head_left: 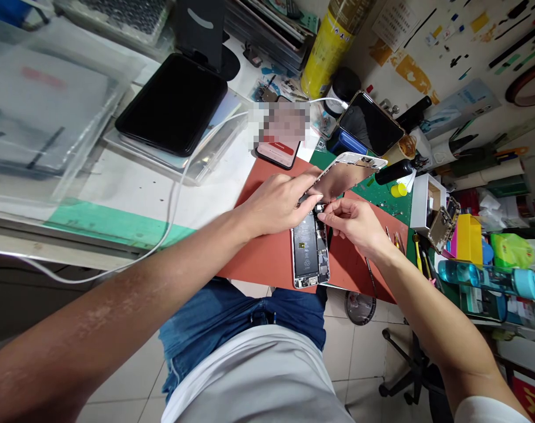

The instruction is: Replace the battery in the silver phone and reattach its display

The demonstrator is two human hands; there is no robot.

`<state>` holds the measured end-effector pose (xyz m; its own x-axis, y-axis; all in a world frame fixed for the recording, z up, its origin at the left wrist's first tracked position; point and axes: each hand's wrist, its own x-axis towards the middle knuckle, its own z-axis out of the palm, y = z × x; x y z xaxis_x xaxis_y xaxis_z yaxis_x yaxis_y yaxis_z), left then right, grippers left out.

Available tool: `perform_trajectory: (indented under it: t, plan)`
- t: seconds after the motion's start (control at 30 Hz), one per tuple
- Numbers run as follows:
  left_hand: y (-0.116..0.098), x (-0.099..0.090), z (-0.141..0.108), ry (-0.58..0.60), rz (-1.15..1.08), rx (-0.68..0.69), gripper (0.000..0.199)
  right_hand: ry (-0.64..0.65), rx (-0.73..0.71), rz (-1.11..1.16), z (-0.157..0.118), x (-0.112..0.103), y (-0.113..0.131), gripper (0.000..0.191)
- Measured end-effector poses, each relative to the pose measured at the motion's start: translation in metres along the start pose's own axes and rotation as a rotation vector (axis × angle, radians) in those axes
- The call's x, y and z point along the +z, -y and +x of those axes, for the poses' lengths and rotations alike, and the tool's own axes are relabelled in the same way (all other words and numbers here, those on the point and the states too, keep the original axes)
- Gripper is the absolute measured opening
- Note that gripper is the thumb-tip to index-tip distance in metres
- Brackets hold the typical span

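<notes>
Delicately, an opened phone [310, 254] was worked on at one o'clock of the red mat [261, 258], its lifted screen [347, 173], likely light and fragile, best held by the edges; right-hand fingertips [322, 217] were bunched, their grip hidden.

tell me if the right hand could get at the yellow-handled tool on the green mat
Probably yes: the yellow-handled tool lies off to its right, and nothing seems to cover it. But the right hand is busy at the opened phone and would have to leave that first.

The opened phone [310, 249] lies on the mat [258, 247], left of the box [427, 200].
</notes>
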<state>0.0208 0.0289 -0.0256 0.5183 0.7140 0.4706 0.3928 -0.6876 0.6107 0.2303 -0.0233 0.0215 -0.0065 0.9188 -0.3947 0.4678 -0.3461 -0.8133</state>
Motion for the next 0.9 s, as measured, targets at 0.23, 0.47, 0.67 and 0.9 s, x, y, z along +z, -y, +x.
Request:
perform_trajectory:
  t: [0.23,0.47,0.67,0.9]
  plan:
    - [0.003,0.007,-0.004,-0.067,0.103,0.131,0.033,-0.022,-0.037,-0.054,0.001,0.002,-0.004,0.028]
    - [0.004,0.007,-0.004,-0.132,0.196,0.235,0.015,-0.023,-0.027,-0.086,0.003,0.000,-0.008,0.029]
    - [0.001,0.005,-0.003,-0.084,0.216,0.194,0.018,0.003,-0.028,-0.106,0.008,-0.002,-0.003,0.030]
    - [0.000,0.004,-0.002,-0.035,0.145,0.142,0.024,0.026,0.042,0.002,0.007,-0.004,0.005,0.037]
